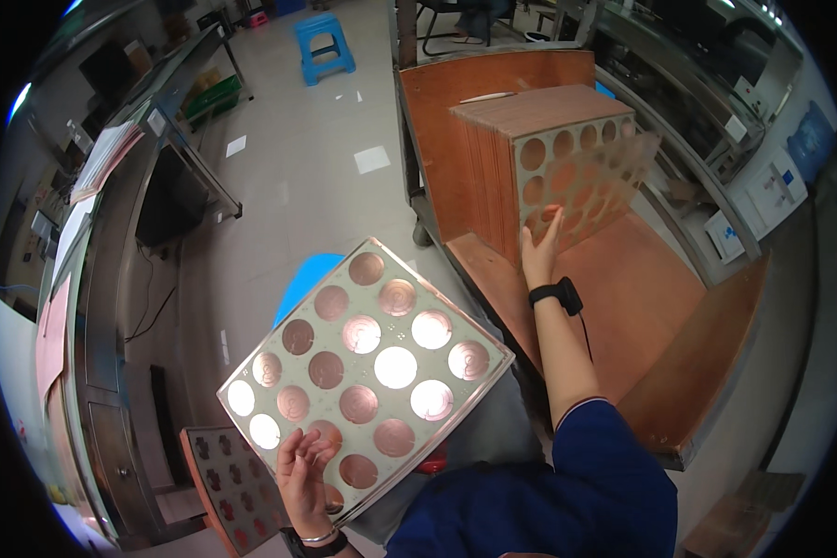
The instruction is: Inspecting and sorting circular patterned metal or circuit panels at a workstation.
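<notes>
A pale panel [407,299] with several rows of round copper-coloured discs lies tilted over my lap, some discs glaring with reflected light. My left hand [305,470] is at its lower left edge, fingers loosely bent and apart over the surface, with no clear grip visible. Out to the right, my right hand [541,246] pinches the lower left corner of a thin, see-through sheet [637,160], smeared by motion. Behind that sheet stands a thick stack of similar panels [488,153], its front face showing the same round discs.
The stack sits in a brown wooden cart [623,288] with raised end boards. A second dotted panel [237,488] leans at the lower left. A metal-edged workbench [98,279] runs along the left. Blue stools stand on the floor, one [324,48] farther off, one [305,279] partly behind the panel.
</notes>
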`<state>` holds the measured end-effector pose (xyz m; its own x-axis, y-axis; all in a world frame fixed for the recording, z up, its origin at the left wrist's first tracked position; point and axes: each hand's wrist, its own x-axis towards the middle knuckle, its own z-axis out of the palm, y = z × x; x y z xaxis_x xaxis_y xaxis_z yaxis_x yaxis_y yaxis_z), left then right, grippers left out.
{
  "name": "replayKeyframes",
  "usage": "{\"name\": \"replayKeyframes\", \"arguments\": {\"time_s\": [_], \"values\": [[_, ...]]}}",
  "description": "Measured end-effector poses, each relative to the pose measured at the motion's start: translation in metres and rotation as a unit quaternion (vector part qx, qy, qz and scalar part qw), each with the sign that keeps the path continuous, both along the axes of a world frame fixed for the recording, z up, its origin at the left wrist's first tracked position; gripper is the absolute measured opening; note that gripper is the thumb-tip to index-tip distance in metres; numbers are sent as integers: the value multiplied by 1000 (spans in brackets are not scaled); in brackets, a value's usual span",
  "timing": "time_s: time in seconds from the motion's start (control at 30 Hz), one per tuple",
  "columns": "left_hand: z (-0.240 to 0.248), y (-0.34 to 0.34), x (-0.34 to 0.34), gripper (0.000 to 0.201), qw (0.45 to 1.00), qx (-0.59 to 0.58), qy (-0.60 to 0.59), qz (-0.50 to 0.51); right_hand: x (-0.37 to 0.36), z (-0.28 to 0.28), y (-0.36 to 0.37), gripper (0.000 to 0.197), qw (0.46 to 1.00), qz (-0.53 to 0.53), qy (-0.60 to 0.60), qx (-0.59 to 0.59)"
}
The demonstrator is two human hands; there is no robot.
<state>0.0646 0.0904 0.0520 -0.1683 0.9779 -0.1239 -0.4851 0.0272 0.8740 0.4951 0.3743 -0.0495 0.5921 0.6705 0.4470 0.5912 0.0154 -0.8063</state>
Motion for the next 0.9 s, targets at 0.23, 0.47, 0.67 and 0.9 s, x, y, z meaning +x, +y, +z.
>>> {"name": "replayKeyframes", "arguments": {"time_s": [0.23,0.47,0.67,0.9], "values": [[-1,-7,-1,38,999,-22,-14,32,5,-22,37,77,988,-7,-44,-150],[-1,-8,-16,39,996,-38,-3,79,39,-22,30,76,990,74,-20,-119],[-15,-41,-61,32,966,-70,65,240,-19,1,-32,48,943,310,10,-122],[-38,-60,-88,30,908,-151,162,355,-87,62,-101,40,911,394,-2,-118]]}}
